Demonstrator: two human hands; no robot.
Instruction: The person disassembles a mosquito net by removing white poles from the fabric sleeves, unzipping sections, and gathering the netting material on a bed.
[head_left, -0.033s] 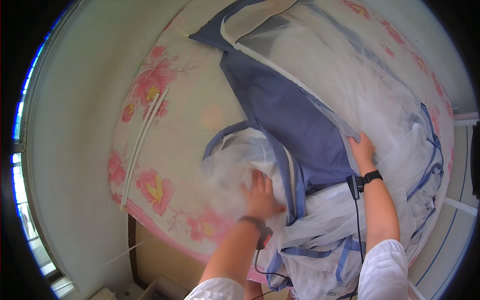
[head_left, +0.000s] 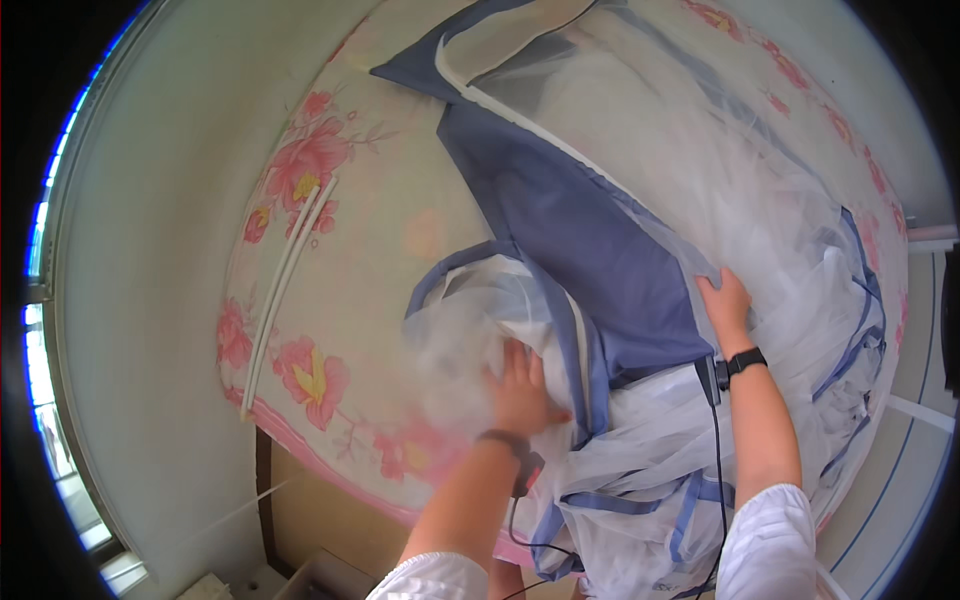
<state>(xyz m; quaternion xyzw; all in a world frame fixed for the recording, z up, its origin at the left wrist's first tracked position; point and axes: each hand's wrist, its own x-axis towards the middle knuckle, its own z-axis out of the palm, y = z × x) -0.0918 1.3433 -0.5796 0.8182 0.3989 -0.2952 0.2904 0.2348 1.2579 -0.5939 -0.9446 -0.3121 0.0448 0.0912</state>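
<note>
A white mesh mosquito net (head_left: 790, 200) with blue cloth borders is heaped across the bed. Its wide blue fabric panel (head_left: 590, 240) runs slantwise down the middle, edged by a white strip. At the panel's lower right edge, my right hand (head_left: 728, 308) grips the cloth, its fingertips partly hidden by the fabric. Lower down and to the left, my left hand (head_left: 522, 392) lies with fingers apart on a loose fold of white mesh (head_left: 450, 350), inside a curved blue border (head_left: 455, 262). Both wrists wear dark bands with small devices and cables.
Two thin white rods (head_left: 285, 290) lie side by side on the left of the floral bedsheet (head_left: 370, 220). A pale wall (head_left: 170, 300) and a window (head_left: 50, 400) stand beyond. A box-like thing (head_left: 335, 575) sits on the floor below the bed's edge.
The blue panel has shifted very slightly to the left, and its folds differ a little near my right hand. My left hand stays in place.
</note>
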